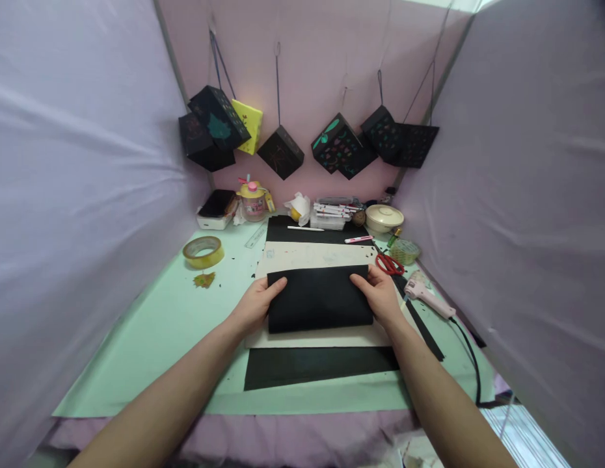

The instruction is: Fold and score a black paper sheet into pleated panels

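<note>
A folded sheet of black paper (320,300) is held by its two side edges above a pale board (317,337). My left hand (259,300) pinches its left edge, thumb on top and the other fingers hidden behind. On the opposite edge, my right hand (379,292) grips in the same way, near the upper right corner. The fold bulges toward me along the lower side. Under the board, more black paper (317,365) sticks out at the front and at the back. Red-handled scissors (390,264) lie just beyond my right hand.
A glue gun (429,298) with a black cord lies at right. Yellow tape (203,252) and a dry leaf (203,279) lie at left. A pink cutter (359,239), a pen box (328,221) and a lidded bowl (383,218) stand behind. Black boxes (281,152) hang above.
</note>
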### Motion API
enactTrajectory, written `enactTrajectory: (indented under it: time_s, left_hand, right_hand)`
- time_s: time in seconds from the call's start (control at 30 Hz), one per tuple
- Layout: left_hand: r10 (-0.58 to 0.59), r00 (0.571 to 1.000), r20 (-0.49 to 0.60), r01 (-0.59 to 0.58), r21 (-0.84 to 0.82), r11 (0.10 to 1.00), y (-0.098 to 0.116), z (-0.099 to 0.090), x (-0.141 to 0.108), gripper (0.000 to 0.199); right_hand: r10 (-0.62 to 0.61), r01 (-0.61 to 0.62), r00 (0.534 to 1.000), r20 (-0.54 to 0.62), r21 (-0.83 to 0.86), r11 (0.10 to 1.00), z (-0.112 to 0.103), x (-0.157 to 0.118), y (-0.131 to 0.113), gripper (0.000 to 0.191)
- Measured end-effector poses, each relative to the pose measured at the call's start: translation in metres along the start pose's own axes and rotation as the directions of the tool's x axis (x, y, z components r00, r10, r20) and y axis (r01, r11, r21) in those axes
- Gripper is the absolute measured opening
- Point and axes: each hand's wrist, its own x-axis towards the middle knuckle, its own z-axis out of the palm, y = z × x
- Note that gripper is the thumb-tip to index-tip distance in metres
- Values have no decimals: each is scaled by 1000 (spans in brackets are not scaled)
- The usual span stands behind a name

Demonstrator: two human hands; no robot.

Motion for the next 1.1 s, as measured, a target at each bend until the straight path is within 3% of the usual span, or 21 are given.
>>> enactTrajectory:
  time_s: [0.5, 0.67, 0.8, 0.93, 1.0, 1.1]
  left_hand:
    - [-10, 1000, -17, 11, 20, 1000, 1, 1, 0, 46]
    - [77, 997, -11, -73, 201, 977, 7, -4, 0, 43]
    - [326, 945, 28, -298, 487, 821, 16, -5, -1, 26]
    - [497, 864, 79, -432, 625, 650, 21, -6, -2, 12]
    - [520, 837, 171, -488, 664, 567, 26, -8, -1, 11]
    - [503, 802, 323, -559, 704, 439, 37, -16, 1, 14]
  right_hand:
    - [-1, 1, 1000, 8, 3, 1000, 0, 0, 0, 29]
    - [-50, 50, 999, 7, -43, 998, 0, 0, -2, 26]
    - [-148, 143, 989, -29, -135, 980, -1, 0, -2, 21]
    - [-272, 266, 962, -6, -193, 944, -7, 4, 1, 12]
    - [-377, 380, 924, 56, -226, 897, -13, 8, -3, 8]
    - [-539, 576, 816, 206, -345, 741, -22, 14, -14, 3]
